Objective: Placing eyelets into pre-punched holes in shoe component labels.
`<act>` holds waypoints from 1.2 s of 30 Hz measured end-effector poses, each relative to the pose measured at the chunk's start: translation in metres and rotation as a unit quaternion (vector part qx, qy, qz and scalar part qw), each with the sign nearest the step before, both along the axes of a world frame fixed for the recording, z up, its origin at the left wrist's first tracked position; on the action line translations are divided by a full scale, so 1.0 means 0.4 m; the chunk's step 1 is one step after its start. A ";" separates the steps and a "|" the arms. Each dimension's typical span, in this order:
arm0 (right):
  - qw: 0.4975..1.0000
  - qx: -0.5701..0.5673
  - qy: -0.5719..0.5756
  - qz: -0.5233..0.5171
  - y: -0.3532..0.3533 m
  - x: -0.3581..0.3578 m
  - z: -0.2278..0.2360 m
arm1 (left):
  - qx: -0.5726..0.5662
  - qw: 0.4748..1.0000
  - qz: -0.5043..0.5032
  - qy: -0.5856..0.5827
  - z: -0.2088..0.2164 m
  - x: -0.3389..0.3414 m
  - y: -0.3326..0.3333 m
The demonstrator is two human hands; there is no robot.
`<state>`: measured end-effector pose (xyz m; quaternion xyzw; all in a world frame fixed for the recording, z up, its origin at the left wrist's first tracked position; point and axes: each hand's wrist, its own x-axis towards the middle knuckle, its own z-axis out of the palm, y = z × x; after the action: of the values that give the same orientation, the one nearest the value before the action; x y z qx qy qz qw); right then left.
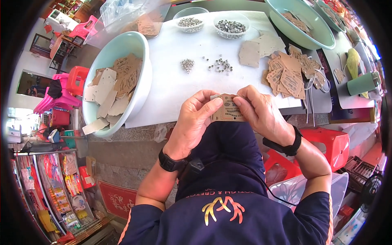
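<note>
Bright light glares off the white tabletop (171,83); dark edges curve.

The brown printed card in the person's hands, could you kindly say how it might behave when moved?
The brown printed card is probably fairly stiff, as it spans flat between the left hand and right hand without visible sagging. It is likely light for its size, since similar cards look thin where they overlap.

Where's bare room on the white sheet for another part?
Two patches on the white sheet: between left basin and denser silver pile, and between scattered metal bits and the card heap at right. Crowded: right side, that heap and the white cord bunched together.
</note>
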<state>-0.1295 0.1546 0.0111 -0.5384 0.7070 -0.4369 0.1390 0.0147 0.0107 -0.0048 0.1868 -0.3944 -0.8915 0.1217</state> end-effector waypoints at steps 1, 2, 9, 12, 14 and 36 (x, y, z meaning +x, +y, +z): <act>1.000 0.007 -0.002 0.002 -0.001 0.001 0.000 | -0.011 1.000 -0.001 -0.003 -0.001 0.001 -0.002; 1.000 0.009 -0.002 0.004 -0.003 0.002 0.001 | -0.023 1.000 -0.002 -0.006 -0.002 0.002 -0.005; 0.998 0.019 -0.049 0.019 -0.022 0.005 0.007 | 0.010 1.000 -0.003 0.010 -0.014 0.011 -0.025; 0.996 0.033 -0.077 0.020 -0.030 0.009 0.016 | 0.018 1.000 -0.007 0.014 -0.013 0.014 -0.032; 0.994 0.042 -0.098 0.022 -0.037 0.014 0.007 | 0.021 0.999 0.001 0.026 -0.012 0.014 -0.033; 0.997 0.041 0.059 -0.003 -0.247 -0.128 0.056 | -0.227 0.963 0.141 -0.038 -0.022 0.066 -0.091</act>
<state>-0.1806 0.0556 0.0334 -0.5548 0.7333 -0.3750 0.1175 0.0411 -0.0257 -0.0134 0.2421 -0.5605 -0.7443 0.2706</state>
